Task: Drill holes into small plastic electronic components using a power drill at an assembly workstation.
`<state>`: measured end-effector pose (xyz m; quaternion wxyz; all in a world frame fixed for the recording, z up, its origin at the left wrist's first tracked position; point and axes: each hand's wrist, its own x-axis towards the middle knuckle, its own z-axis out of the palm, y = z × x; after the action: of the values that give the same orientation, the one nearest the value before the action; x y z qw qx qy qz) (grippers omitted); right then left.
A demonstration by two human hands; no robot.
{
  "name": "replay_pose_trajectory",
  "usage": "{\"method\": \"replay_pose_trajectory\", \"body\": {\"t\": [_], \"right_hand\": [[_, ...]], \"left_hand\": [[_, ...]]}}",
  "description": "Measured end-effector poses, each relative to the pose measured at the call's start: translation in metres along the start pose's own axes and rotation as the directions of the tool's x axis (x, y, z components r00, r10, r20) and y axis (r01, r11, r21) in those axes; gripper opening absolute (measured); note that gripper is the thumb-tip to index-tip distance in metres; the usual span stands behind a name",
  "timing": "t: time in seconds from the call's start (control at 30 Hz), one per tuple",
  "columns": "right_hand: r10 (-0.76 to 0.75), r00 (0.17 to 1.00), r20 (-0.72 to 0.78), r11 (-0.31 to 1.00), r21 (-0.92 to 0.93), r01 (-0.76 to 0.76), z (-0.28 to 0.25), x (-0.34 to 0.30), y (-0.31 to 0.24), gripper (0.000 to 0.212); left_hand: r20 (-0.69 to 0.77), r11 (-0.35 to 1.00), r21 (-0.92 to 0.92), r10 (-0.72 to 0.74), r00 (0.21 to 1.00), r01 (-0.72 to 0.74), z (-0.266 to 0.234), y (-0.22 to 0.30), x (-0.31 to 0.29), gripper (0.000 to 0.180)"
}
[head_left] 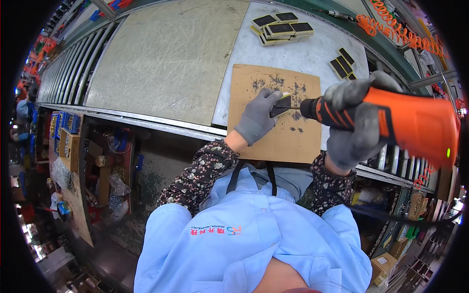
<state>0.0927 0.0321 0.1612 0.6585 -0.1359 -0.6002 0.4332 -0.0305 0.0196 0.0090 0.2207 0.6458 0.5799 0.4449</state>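
Observation:
My left hand, in a grey glove, is closed on a small black rectangular block with a pale yellow edge. It holds the block tilted over a brown cardboard sheet. My right hand, gloved too, grips an orange and black power drill lying level. A thin bit runs from the chuck to the block's dark face; whether it has gone in cannot be told. Black specks dot the cardboard around the block.
Beyond the cardboard lies a pile of similar blocks. A smaller group sits to the right. Coiled orange hose hangs at the far right, near a slim air tool. Rollers flank the worktop at left; blue parts bins stand below.

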Motion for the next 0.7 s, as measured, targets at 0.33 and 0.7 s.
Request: {"method": "replay_pose_trajectory", "body": {"t": [0.33, 0.7], "right_hand": [[-0.071, 0.984, -0.166, 0.995, -0.077, 0.059, -0.010, -0.021, 0.005, 0.037], [0.058, 0.984, -0.169, 0.984, 0.175, -0.028, -0.031, 0.021, 0.008, 0.035]], "left_hand": [[0.018, 0.991, -0.092, -0.091, 0.996, 0.092, 0.000, -0.003, 0.004, 0.052], [0.012, 0.955, -0.278, -0.102, 0.995, 0.101, -0.018, -0.001, 0.011, 0.054]]}}
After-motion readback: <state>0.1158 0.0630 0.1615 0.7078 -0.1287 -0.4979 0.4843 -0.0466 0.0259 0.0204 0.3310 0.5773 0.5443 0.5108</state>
